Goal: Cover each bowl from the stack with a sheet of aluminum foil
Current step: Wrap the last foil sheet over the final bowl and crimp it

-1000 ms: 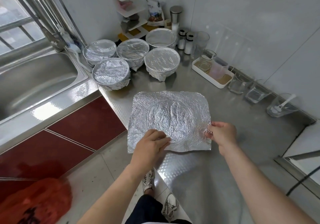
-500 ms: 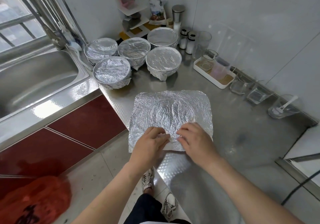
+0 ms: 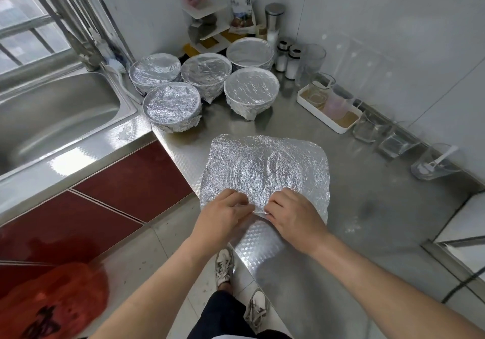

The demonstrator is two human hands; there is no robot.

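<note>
One crumpled aluminum foil sheet lies flat on the steel counter, close to the counter's near-left edge, with a round creased ring in its middle. The left grip and right grip meet at the middle of the sheet's near edge, fingers curled and pinching the foil, fingertips almost touching. A second ago the right grip held the sheet's right edge; it has since come across to join the left, which has barely shifted. Five foil-covered bowls cluster beyond the sheet, far left, beside the sink. Black characters on the red plastic bag, near left, are blurred beyond reading. Print on the pouch at the far corner is too small to read.
</note>
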